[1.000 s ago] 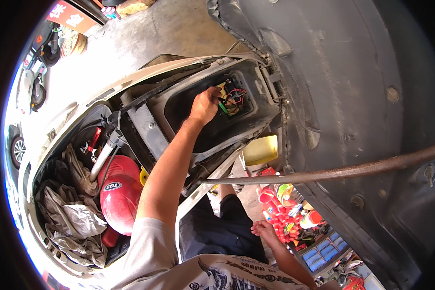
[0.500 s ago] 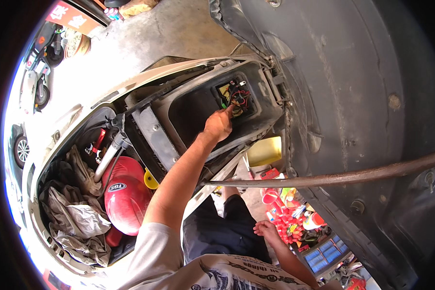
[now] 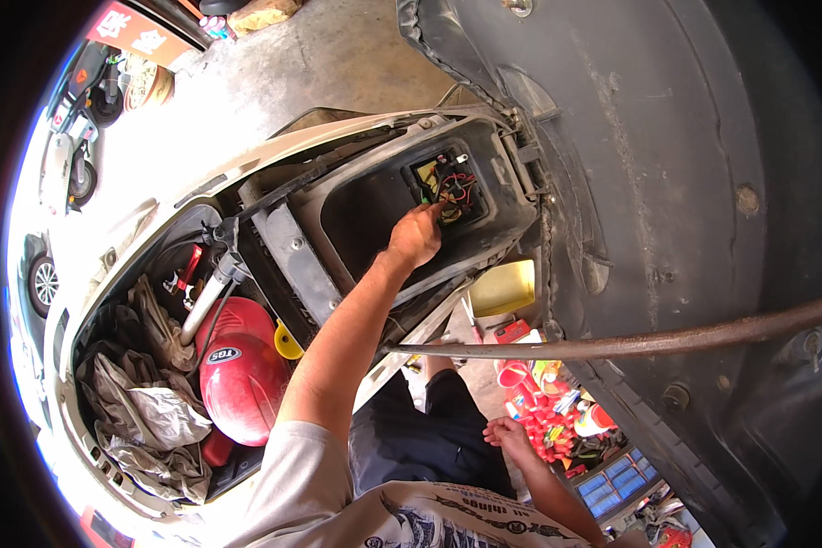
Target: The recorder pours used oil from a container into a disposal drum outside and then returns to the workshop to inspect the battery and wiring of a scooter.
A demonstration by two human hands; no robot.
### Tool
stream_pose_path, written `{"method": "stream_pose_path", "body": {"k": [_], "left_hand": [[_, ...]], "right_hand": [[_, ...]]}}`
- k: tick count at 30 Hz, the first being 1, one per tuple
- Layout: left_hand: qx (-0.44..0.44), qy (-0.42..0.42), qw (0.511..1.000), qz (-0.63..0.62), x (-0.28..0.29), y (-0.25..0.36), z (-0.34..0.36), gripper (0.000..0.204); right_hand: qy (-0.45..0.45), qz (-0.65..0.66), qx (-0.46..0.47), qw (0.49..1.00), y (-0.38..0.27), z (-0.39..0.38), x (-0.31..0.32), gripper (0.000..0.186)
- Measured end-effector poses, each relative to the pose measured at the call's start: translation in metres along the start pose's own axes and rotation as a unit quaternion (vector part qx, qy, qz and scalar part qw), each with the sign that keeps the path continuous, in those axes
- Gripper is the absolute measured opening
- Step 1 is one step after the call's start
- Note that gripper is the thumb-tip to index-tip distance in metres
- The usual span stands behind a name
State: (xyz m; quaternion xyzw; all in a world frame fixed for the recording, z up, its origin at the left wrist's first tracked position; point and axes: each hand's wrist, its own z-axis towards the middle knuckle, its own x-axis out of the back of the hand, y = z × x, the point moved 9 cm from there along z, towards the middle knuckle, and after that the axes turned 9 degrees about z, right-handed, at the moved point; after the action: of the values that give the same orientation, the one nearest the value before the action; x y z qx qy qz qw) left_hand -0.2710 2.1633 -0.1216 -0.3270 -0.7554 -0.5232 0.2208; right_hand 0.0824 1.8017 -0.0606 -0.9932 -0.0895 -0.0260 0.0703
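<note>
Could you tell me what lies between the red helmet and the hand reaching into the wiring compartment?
In the head view, a grey ribbed plastic divider of the scooter's storage bay lies between the red helmet and the left hand at the wiring compartment.

The left hand (image 3: 416,236) has drawn slightly back from the wire bundle (image 3: 452,187), fingers now at its lower edge.

A tangle of thin red, black and yellow wires (image 3: 452,187) sits in a small rectangular opening at the far end of the black plastic under-seat compartment (image 3: 365,215) of a white scooter. The wires loop loosely over a yellowish part beneath them. The compartment is open and tilts up towards the raised seat.
</note>
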Motion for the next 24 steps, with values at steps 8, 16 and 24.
{"method": "stream_pose_path", "body": {"k": [8, 16, 24], "left_hand": [[-0.003, -0.001, 1.000, 0.009, -0.006, 0.001, -0.004, 0.042], [-0.015, 0.018, 1.000, -0.002, -0.008, 0.002, -0.006, 0.040], [0.061, 0.022, 0.996, -0.063, 0.001, -0.003, -0.011, 0.023]], "right_hand": [[-0.007, -0.010, 0.007, 1.000, -0.005, 0.001, -0.004, 0.015], [-0.005, -0.012, 0.007, 1.000, -0.007, -0.001, -0.004, 0.015], [0.000, -0.014, 0.005, 1.000, -0.007, 0.001, -0.005, 0.015]]}}
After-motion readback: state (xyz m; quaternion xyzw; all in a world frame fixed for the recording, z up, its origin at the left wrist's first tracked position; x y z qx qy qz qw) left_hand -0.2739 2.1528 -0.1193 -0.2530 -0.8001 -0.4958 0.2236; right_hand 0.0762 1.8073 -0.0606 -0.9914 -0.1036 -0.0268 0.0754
